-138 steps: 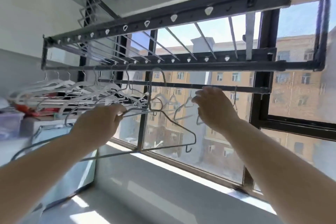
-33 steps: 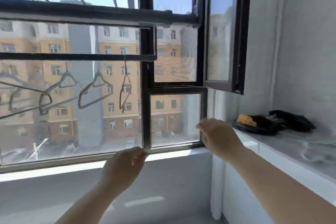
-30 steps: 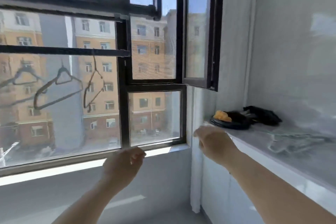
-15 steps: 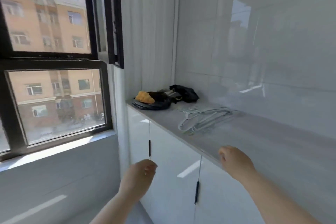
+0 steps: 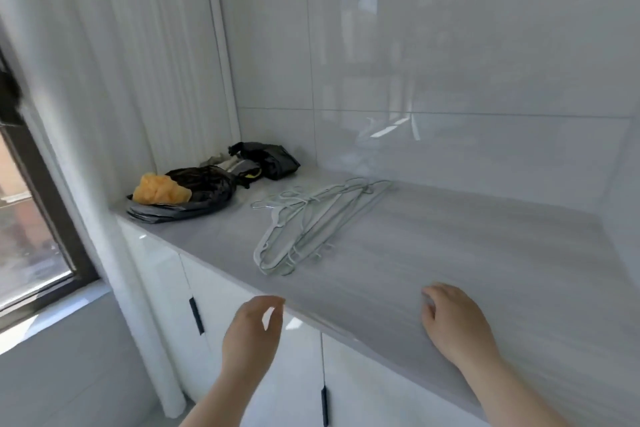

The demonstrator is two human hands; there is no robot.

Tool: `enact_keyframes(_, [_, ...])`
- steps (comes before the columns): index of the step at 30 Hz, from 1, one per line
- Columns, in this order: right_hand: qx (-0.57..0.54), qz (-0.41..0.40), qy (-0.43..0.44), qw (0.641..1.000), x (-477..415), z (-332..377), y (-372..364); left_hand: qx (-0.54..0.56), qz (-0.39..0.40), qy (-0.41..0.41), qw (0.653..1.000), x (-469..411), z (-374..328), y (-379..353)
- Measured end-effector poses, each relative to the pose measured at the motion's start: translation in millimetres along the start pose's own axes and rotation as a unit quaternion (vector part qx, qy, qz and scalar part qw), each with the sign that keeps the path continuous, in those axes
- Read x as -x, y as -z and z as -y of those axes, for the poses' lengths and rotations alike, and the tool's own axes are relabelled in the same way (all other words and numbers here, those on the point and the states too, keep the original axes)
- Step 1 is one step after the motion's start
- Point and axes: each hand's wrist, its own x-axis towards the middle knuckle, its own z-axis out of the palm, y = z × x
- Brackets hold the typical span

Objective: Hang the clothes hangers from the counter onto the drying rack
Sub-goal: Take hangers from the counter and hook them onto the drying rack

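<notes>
lying on counter (image 5: 450,239): one hanger pile (image 5: 311,222), count unclear | left hand (image 5: 251,333), right hand (image 5: 453,319): both loose, empty

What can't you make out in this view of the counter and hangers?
Head view, hangers: count unclear, thin wires overlap and blur.
Head view, black bags: contents hidden by folds, apart from an orange lump.
Head view, right hand: fingertips curl under, so contact with the counter is unclear.

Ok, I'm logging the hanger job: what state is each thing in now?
clothes hangers: lying in a loose pile on the counter, untouched.
left hand: open, empty, before the counter's edge.
right hand: open, empty, over the counter.
cabinet doors: closed.
front black bag: slumped on the counter, orange item on top.
</notes>
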Motion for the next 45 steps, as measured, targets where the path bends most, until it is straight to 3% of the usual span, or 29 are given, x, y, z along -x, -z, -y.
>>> enact_keyframes(2, [0.005, -0.022, -0.008, 1.0, -3.2, 4.4, -1.0, 0.01, -0.004, -0.032, 0.999, -24.1, -3.8, -10.8])
enact_keyframes(5, [-0.02, -0.117, 0.03, 0.992, -7.6, 1.4, -9.9, -0.005, 0.019, -0.07, 0.997, -61.9, -11.7, -24.1])
enact_keyframes(11, [0.029, -0.077, 0.029, 0.996, -4.4, 6.2, -8.7, -0.064, 0.078, -0.008, 0.995, -119.1, -21.7, -46.2])
enact_keyframes(14, [0.018, -0.072, 0.023, 0.997, -4.4, 7.5, -8.6, -0.141, 0.08, -0.027, 0.986, -123.4, -19.7, -53.6])
enact_keyframes(17, [0.015, -0.074, 0.025, 0.997, -4.3, 7.4, -7.6, -0.146, 0.071, -0.045, 0.986, -123.5, -18.2, -52.9])
enact_keyframes(20, [0.012, -0.052, 0.018, 0.998, -2.9, 7.4, -7.2, -0.087, 0.067, -0.037, 0.993, -125.3, -11.6, -51.5])
enact_keyframes(23, [0.014, -0.046, 0.02, 0.999, -2.1, 6.7, -8.1, 0.083, 0.057, 0.011, 0.995, -124.3, -6.8, -47.5])
enact_keyframes(26, [0.019, -0.038, 0.013, 0.999, -3.3, 6.1, -8.0, 0.225, 0.055, 0.065, 0.971, -123.9, -4.9, -38.4])
enact_keyframes(31, [0.037, -0.044, 0.01, 0.998, -3.3, 4.0, -9.9, 0.369, 0.11, 0.145, 0.911, -139.4, -4.4, -18.8])
enact_keyframes(33, [0.04, -0.051, 0.02, 0.998, -3.1, 2.8, -11.5, 0.393, 0.095, 0.151, 0.902, -143.6, -5.4, -13.0])
enact_keyframes(38, [0.024, -0.055, 0.005, 0.998, -3.1, 5.6, -7.9, 0.429, 0.026, 0.088, 0.899, -146.3, -14.7, -2.3])
enact_keyframes(41, [-0.047, -0.022, -0.046, 0.998, -4.6, 5.1, -2.2, 0.43, -0.007, 0.022, 0.903, -145.3, -26.0, 7.9])
enact_keyframes(45, [-0.12, -0.048, -0.073, 0.989, -21.8, 12.8, 15.2, 0.418, -0.022, -0.043, 0.907, -141.1, -36.3, 28.8])
